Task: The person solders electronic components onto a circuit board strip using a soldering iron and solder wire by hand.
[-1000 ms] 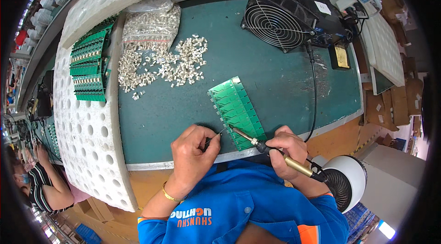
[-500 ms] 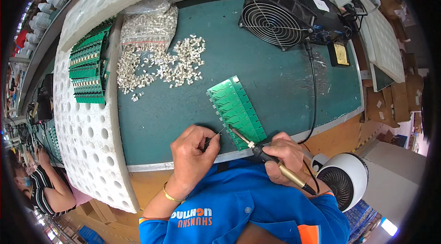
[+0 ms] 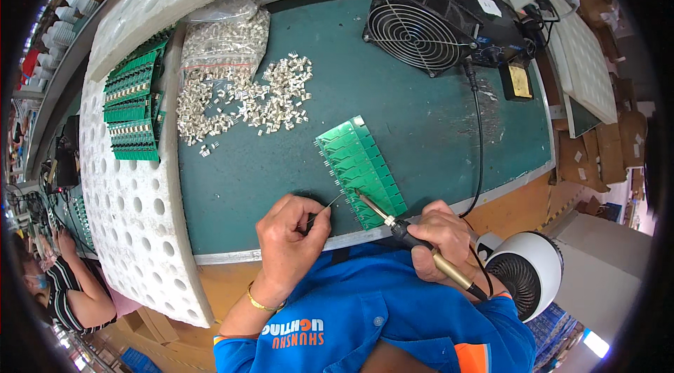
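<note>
A green circuit board panel (image 3: 361, 173) lies at a slant near the table's front edge, with small pins along its left side. My right hand (image 3: 442, 239) is closed round a soldering iron (image 3: 400, 230), a black and gold one whose tip points at the board's lower left part. Whether the tip touches the board, I cannot tell. Between the thumb and fingertips of my left hand (image 3: 293, 224) is pinched a thin solder wire (image 3: 335, 200), its end close to the board's left edge and the iron's tip.
White connectors (image 3: 281, 92) lie piled beside a plastic bag (image 3: 225, 36) of more. Stacked boards (image 3: 133, 106) rest on perforated white foam (image 3: 133, 218) at left. A black fan (image 3: 419, 29) and soldering station (image 3: 491, 29) stand at the back. The iron's cord (image 3: 481, 141) crosses the right side.
The iron's tip has shifted slightly right and down along the board. My left hand has drawn back a little to the left, with more wire showing. The board lies where it was.
</note>
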A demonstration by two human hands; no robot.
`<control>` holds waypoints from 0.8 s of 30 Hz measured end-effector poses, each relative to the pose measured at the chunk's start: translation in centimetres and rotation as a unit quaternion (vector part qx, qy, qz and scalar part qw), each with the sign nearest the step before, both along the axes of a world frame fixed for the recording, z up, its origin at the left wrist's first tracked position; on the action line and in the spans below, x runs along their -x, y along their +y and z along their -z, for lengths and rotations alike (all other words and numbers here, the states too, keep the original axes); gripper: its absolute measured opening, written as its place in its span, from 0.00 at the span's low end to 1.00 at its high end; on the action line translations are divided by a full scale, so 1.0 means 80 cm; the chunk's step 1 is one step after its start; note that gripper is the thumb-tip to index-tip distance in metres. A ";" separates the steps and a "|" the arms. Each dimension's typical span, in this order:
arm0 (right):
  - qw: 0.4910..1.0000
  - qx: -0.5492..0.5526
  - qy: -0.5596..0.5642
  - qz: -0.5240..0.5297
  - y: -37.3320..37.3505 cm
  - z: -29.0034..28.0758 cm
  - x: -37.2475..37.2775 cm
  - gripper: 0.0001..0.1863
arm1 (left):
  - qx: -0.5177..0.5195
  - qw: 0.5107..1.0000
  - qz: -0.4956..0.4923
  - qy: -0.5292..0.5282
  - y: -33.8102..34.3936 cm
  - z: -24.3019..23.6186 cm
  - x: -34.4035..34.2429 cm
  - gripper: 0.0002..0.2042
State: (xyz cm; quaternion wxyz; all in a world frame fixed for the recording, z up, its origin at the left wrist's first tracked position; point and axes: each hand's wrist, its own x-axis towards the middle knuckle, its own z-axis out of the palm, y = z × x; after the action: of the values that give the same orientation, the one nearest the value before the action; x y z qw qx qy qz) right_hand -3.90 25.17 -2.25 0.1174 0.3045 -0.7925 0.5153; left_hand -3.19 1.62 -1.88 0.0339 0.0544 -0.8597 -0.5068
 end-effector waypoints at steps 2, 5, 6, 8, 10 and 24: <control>1.000 0.016 -0.004 0.002 -0.002 0.003 0.001 0.13 | 0.000 1.000 -0.003 -0.006 0.000 -0.001 0.000 0.04; 0.999 0.032 -0.007 0.011 -0.003 0.005 0.002 0.12 | -0.001 1.000 -0.006 -0.005 -0.001 0.002 -0.001 0.04; 0.999 0.032 -0.007 0.011 -0.003 0.005 0.003 0.12 | 0.001 1.000 -0.003 -0.002 -0.001 0.002 -0.001 0.04; 0.998 0.056 -0.026 0.012 -0.001 0.004 0.004 0.10 | 0.003 1.000 0.000 0.000 -0.001 0.002 -0.002 0.04; 0.997 0.070 -0.042 0.017 0.003 0.007 0.003 0.09 | -0.005 1.000 -0.001 0.006 -0.001 0.004 -0.004 0.04; 0.986 0.094 -0.136 0.037 0.009 0.015 0.001 0.06 | 0.026 0.999 -0.001 0.025 0.012 0.005 -0.007 0.04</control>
State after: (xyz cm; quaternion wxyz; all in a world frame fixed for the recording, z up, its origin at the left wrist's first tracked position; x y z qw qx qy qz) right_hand -4.00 25.92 -3.46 0.0551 0.1897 -0.7600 0.6192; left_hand -2.61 2.58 -2.28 0.0575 0.0417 -0.8712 -0.4858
